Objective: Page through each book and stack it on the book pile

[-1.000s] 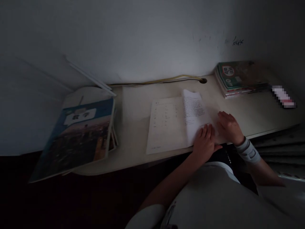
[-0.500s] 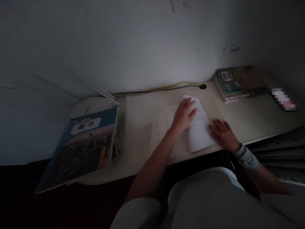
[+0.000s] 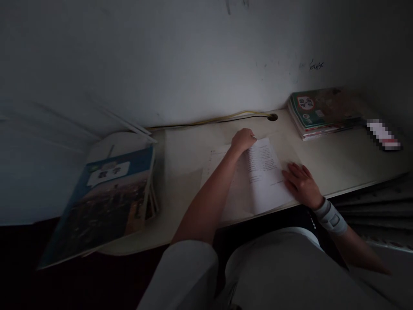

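A folded white printed sheet (image 3: 263, 176) lies on the pale desk (image 3: 183, 172) in dim light. My left hand (image 3: 242, 139) is curled at the sheet's top edge on the fold, fingers closed on the paper's corner. My right hand (image 3: 300, 183) lies flat, fingers spread, pressing the sheet's right edge near the desk front. A grey band (image 3: 331, 216) wraps my right wrist.
A blue-covered book (image 3: 109, 196) tops a pile at the desk's left end, overhanging the edge. A stack of green-covered books (image 3: 319, 113) sits at the back right. A yellow cable (image 3: 226, 117) runs along the wall to a hole (image 3: 272, 116).
My left hand slid from the sheet's near edge up along the fold to its top and curled there. My right hand stayed on the right edge.
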Demonstrator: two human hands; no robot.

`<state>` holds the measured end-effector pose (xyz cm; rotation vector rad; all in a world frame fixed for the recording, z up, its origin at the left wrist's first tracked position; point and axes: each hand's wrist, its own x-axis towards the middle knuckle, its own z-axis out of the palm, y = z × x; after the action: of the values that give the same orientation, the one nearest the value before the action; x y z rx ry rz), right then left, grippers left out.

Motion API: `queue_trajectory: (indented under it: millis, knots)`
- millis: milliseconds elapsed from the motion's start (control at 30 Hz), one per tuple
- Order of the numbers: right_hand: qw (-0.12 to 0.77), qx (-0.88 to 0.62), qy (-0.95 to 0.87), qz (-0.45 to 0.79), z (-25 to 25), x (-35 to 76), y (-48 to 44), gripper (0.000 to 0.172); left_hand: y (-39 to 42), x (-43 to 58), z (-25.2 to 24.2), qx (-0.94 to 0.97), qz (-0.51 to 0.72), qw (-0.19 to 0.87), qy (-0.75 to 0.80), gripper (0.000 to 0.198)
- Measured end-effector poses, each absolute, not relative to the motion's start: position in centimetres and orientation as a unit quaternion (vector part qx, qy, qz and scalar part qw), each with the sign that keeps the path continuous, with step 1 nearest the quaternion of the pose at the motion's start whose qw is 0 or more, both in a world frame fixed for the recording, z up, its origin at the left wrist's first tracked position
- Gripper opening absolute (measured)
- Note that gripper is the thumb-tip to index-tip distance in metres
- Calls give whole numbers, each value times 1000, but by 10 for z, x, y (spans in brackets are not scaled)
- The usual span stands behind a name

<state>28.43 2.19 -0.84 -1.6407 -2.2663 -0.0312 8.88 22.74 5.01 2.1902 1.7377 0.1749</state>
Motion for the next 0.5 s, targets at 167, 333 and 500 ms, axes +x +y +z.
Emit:
queue_trajectory:
  millis: [167, 333, 500]
  knots:
    - [186, -576, -796, 5, -10, 286, 22, 36, 227, 96, 43, 769, 87, 178, 608, 33]
    - [198, -579, -791, 7, -8, 285, 21, 34, 227, 98, 41, 766, 67, 170, 617, 34]
    - [192, -575, -795, 9, -7, 286, 20, 30, 225, 101, 46, 778, 15, 149, 610, 27]
